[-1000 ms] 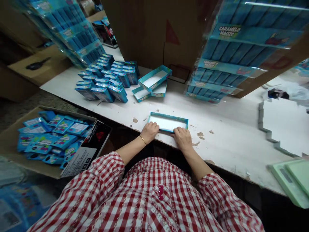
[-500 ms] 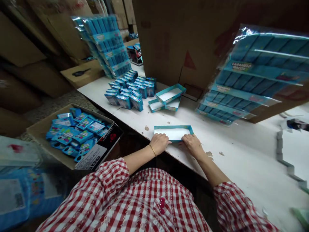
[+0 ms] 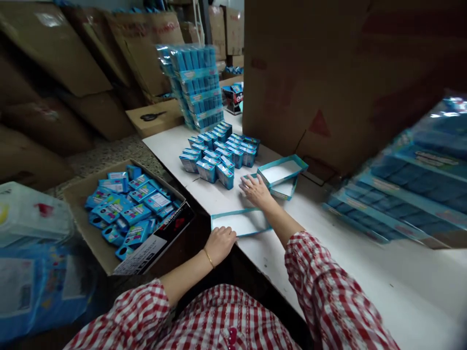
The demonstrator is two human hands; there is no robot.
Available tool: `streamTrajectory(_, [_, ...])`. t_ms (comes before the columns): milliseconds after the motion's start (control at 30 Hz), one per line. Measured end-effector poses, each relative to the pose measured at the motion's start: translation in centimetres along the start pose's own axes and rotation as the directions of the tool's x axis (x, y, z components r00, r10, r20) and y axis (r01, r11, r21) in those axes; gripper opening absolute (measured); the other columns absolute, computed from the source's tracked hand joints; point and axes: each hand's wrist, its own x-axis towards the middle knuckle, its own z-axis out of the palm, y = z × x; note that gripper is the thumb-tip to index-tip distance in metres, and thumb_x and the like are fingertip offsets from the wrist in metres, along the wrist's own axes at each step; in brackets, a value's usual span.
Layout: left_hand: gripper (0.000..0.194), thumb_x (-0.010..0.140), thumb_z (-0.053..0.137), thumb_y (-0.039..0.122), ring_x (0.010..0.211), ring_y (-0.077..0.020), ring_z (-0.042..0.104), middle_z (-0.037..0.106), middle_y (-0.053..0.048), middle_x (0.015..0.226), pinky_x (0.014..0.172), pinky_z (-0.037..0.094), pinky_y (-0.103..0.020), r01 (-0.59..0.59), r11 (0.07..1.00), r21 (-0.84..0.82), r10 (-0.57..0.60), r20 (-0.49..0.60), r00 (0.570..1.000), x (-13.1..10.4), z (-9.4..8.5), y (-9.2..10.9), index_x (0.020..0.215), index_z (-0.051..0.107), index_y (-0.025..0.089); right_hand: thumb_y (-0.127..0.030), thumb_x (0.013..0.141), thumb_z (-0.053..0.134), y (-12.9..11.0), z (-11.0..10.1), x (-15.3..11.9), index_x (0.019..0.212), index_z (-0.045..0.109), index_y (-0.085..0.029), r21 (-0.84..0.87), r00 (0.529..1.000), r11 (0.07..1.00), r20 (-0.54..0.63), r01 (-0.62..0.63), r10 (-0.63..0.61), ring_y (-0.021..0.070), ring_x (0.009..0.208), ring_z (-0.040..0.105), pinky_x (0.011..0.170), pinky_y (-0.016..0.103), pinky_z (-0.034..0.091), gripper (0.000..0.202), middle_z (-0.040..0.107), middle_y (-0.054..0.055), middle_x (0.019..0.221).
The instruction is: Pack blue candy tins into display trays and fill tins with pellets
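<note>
Head camera feed, viewed from my station. Nearest to me: red-and-white checked sleeves (image 3: 328, 272) on both arms, a thin bracelet (image 3: 208, 258) at the left wrist. Left hand (image 3: 221, 241): fingers pressed together, curled over the near wall of an open blue tray (image 3: 237, 222); I cannot make out the thumb. The tray lies flat at the near edge of the white table (image 3: 365, 282), its pale floor bare. To its left, below table level, a cardboard carton (image 3: 78, 214) holds loose small blue boxes (image 3: 115, 206).

Right hand (image 3: 257, 192): palm down beyond the tray, fingers extended and slightly spread, at the left end of the stacked trays (image 3: 280, 171). I cannot tell whether the fingertips touch them. Just left of that hand, small blue boxes stand in a close cluster (image 3: 219, 155).

Right side: film-wrapped blue packs (image 3: 404, 189), motion-blurred, lean before a large brown box (image 3: 292, 92). Farther left, I log a tall wrapped stack (image 3: 200, 90) at the table's far end, with brown cartons (image 3: 127, 48) behind it.
</note>
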Motion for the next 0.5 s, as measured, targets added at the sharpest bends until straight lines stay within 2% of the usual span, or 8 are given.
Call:
streamTrajectory(33, [0.016,0.086,0.050,0.027,0.077,-0.0206,0.057,0.060,-0.006,0.077,0.064,0.038,-0.033,-0.005,1.000,-0.012,0.005,0.009,1.000,0.1,0.0,-0.3,0.077,0.059,0.016,-0.023,0.081,0.054,0.3,0.8,0.8,0.116,0.056,-0.024,0.009,0.999,1.000,0.047,-0.001,0.001,0.0265,0.129,0.032,0.107,0.052,0.017,0.036,0.041,0.004,0.139])
streamTrajectory(100, [0.017,0.086,0.050,0.027,0.078,-0.0210,0.057,0.060,-0.006,0.078,0.065,0.039,-0.033,-0.020,0.999,-0.036,0.021,0.029,0.999,0.4,0.1,-0.8,0.078,0.059,0.016,-0.019,0.082,0.051,1.4,2.2,1.7,0.116,0.057,-0.021,0.023,0.993,0.996,0.082,-0.090,0.088,0.0276,0.127,0.035,0.105,0.052,0.022,0.035,0.043,0.007,0.138])
streamTrajectory(167, [0.018,0.087,0.048,0.028,0.079,-0.0216,0.057,0.060,-0.007,0.079,0.065,0.040,-0.034,-0.031,0.998,-0.056,0.034,0.052,0.998,1.1,0.2,-1.3,0.079,0.059,0.016,-0.016,0.083,0.046,2.9,2.9,2.6,0.122,0.052,-0.017,0.054,0.970,0.970,0.059,-0.238,0.234,0.0290,0.128,0.033,0.103,0.051,0.025,0.040,0.041,0.010,0.139])
streamTrajectory(233, [0.019,0.087,0.047,0.029,0.081,-0.0225,0.058,0.060,-0.007,0.081,0.066,0.042,-0.035,-0.029,0.996,-0.080,0.036,0.081,0.996,1.9,0.3,-1.7,0.081,0.060,0.016,-0.020,0.086,0.041,3.7,2.9,4.1,0.129,0.045,-0.014,0.151,0.929,0.918,0.013,-0.368,0.370,0.0280,0.130,0.030,0.104,0.048,0.025,0.043,0.038,0.012,0.141])
streamTrajectory(267, [0.020,0.087,0.047,0.029,0.082,-0.0231,0.058,0.060,-0.007,0.081,0.067,0.043,-0.036,-0.018,0.995,-0.093,0.028,0.097,0.995,2.3,0.3,-1.8,0.082,0.060,0.016,-0.025,0.087,0.039,3.5,2.6,5.2,0.131,0.042,-0.013,0.221,0.918,0.896,-0.012,-0.385,0.397,0.0268,0.130,0.031,0.104,0.046,0.026,0.046,0.037,0.014,0.141])
streamTrajectory(333, [0.020,0.087,0.048,0.030,0.083,-0.0238,0.058,0.060,-0.008,0.082,0.069,0.044,-0.037,0.029,0.992,-0.125,-0.013,0.126,0.992,3.0,0.1,-2.0,0.082,0.060,0.015,-0.038,0.086,0.042,2.2,1.9,7.8,0.137,0.032,-0.013,0.353,0.928,0.876,-0.050,-0.330,0.369,0.0252,0.130,0.031,0.103,0.042,0.028,0.058,0.033,0.016,0.142])
streamTrajectory(400, [0.021,0.083,0.053,0.035,0.085,-0.0241,0.057,0.060,-0.009,0.086,0.071,0.046,-0.037,0.053,0.980,-0.193,-0.030,0.116,0.993,3.4,-0.4,-2.6,0.086,0.060,0.015,-0.046,0.077,0.054,0.0,1.2,10.5,0.141,0.023,-0.014,0.414,0.951,0.869,-0.028,-0.270,0.309,0.0275,0.131,0.028,0.102,0.043,0.030,0.078,0.029,0.018,0.143])
streamTrajectory(500, [0.048,0.075,0.060,0.049,0.099,-0.0256,0.054,0.057,-0.012,0.107,0.082,0.046,-0.039,0.002,0.935,-0.356,-0.025,-0.060,0.998,3.8,-1.2,-5.3,0.109,0.053,0.016,-0.040,0.069,0.063,-2.0,0.7,13.0,0.142,0.020,-0.011,0.414,0.938,0.844,0.086,-0.341,0.336,0.0318,0.125,0.034,0.097,0.043,0.035,0.090,0.031,0.022,0.138])
